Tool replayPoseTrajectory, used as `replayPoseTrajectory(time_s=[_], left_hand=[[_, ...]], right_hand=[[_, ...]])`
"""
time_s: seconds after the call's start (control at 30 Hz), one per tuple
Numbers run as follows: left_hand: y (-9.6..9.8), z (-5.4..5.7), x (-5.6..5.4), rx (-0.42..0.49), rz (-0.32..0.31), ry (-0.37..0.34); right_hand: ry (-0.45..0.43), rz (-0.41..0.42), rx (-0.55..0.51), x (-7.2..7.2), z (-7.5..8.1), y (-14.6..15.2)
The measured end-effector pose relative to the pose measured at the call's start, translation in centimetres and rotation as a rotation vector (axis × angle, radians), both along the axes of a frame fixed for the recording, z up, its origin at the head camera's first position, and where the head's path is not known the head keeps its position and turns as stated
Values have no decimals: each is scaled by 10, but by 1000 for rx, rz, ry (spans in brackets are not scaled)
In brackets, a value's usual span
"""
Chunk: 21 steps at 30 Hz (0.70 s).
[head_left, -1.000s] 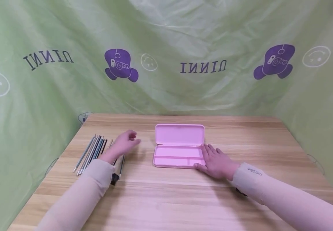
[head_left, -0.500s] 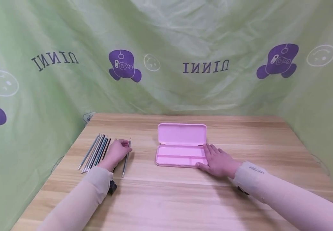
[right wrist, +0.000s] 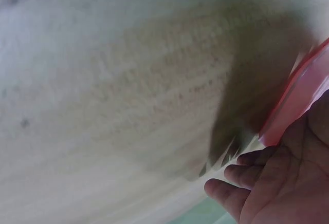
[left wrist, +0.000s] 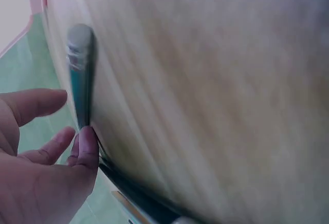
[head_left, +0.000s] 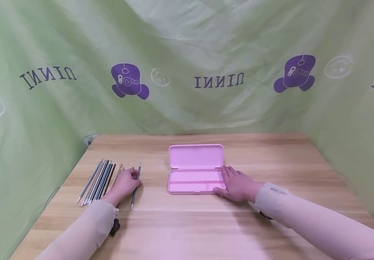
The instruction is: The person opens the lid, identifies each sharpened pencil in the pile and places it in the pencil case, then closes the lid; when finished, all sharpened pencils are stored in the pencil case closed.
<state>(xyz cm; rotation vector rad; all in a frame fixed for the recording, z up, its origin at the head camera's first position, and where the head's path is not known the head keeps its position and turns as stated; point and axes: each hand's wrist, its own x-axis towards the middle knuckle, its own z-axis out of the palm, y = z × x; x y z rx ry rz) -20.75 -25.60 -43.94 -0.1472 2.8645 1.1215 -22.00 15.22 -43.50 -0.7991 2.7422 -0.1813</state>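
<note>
My left hand (head_left: 124,186) is at a dark green pencil (head_left: 133,198) that lies apart from the others on the table. Thumb and fingers come around its middle, and in the left wrist view the pencil's (left wrist: 80,77) silvery end points towards the camera. Beside this hand lies a row of several pencils (head_left: 97,182). A pink pencil case (head_left: 188,187) with its lid raised stands at the middle, its compartments bare. My right hand (head_left: 237,186), fingers straight, rests against the right edge of the case; in the right wrist view the hand (right wrist: 288,188) is beside the pink side.
The wooden table (head_left: 271,155) extends around the case and the pencils. Behind and at both sides hangs a green curtain (head_left: 180,112) with purple figures.
My left hand has come back leftward and down to the separate pencil and closed around it. My right hand has stayed at the case. The head view has shifted slightly.
</note>
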Motion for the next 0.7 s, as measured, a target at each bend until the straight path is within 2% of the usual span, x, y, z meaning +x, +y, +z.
replayPoseTrajectory(time_s=[0.23, 0.4, 0.53, 0.7], left_hand=[[2, -7, 5, -132, -37, 48], [2, -3, 6, -150, -31, 43], [2, 4, 2, -146, -51, 17], [6, 9, -8, -193, -71, -22]], right_hand=[[29, 21, 42, 3, -5, 0], [18, 22, 8, 6, 0, -4], [14, 16, 0, 7, 4, -5], [19, -6, 29, 6, 2, -1]])
